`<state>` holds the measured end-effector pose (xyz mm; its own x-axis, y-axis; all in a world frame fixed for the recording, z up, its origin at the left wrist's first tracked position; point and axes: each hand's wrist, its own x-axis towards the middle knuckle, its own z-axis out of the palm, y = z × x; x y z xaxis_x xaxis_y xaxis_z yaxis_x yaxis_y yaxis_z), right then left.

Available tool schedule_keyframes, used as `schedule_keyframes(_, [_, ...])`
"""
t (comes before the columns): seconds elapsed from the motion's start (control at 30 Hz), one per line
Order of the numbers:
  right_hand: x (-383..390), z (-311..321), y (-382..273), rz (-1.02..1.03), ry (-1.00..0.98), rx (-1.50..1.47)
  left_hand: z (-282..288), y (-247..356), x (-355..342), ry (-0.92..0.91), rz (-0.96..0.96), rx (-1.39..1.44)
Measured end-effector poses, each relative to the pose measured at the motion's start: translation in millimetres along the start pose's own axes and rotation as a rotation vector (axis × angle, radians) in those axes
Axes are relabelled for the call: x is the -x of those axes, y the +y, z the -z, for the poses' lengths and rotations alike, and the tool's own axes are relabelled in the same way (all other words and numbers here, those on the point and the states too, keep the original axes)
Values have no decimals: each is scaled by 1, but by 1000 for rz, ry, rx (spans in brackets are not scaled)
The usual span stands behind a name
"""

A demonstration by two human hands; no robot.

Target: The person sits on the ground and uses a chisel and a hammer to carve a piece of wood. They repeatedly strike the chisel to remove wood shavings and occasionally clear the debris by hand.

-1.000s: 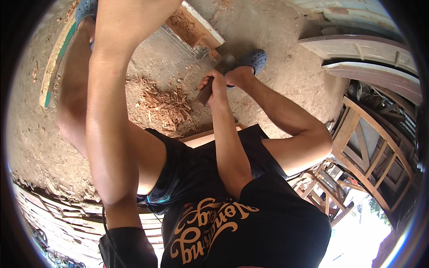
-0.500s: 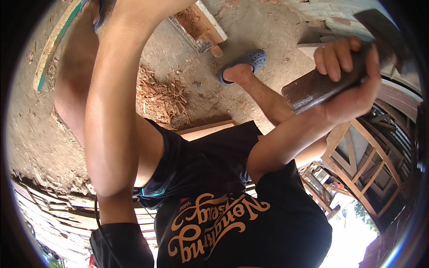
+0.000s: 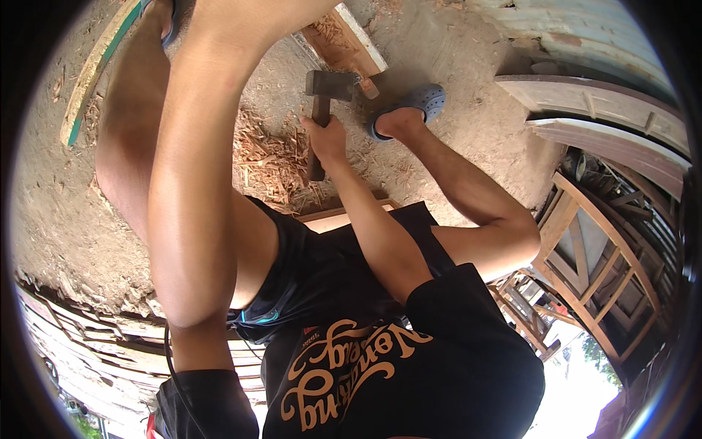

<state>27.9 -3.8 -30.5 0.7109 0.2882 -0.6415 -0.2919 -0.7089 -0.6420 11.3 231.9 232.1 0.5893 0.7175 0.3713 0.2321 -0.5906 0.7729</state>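
My right hand [image 3: 328, 140] is closed around the wooden handle of a hammer [image 3: 330, 85] with a dark, blocky head. The hammer is upright in the picture, its head pointing toward a small reddish wooden piece [image 3: 369, 88] at the near end of a trough-like timber [image 3: 363, 40]. Whether the head touches that piece I cannot tell. Reddish shavings fill the hollow of the timber. My left forearm [image 3: 197, 175] runs up past the top edge, so my left hand is out of the picture.
A heap of wood shavings [image 3: 267, 161] lies on the dirt floor between my legs. My foot in a blue clog [image 3: 426, 101] stands right of the timber. Curved wooden panels [image 3: 592, 102] and a wooden frame [image 3: 607, 271] lie at the right; a green-edged board [image 3: 91, 80] is at the left.
My right hand has swung the hammer from raised at the far right down and left, close to the timber's end. My left forearm has shifted slightly right.
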Motion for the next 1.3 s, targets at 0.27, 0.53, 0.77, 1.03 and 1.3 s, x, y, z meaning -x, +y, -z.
schedule_keyframes(0.27, [17, -17, 0, -41, -55, -124, 6, 11, 0, 36, -87, -101])
schedule_keyframes(0.53, [-2, 94, -103, -295, -291, -845, -10, 16, 0, 19, -3, -85])
schedule_keyframes(0.77, [36, 222, -207, 462, -718, -1412, 9, 39, -13, -77, 149, -10])
schedule_keyframes(1.03, [78, 229, -241, 1361, -166, -853, 16, 20, -6, -71, -215, 1])
schedule_keyframes(1.3, [-11, 56, -11, -314, -72, -1387, -25, -1, 2, -88, -18, -166])
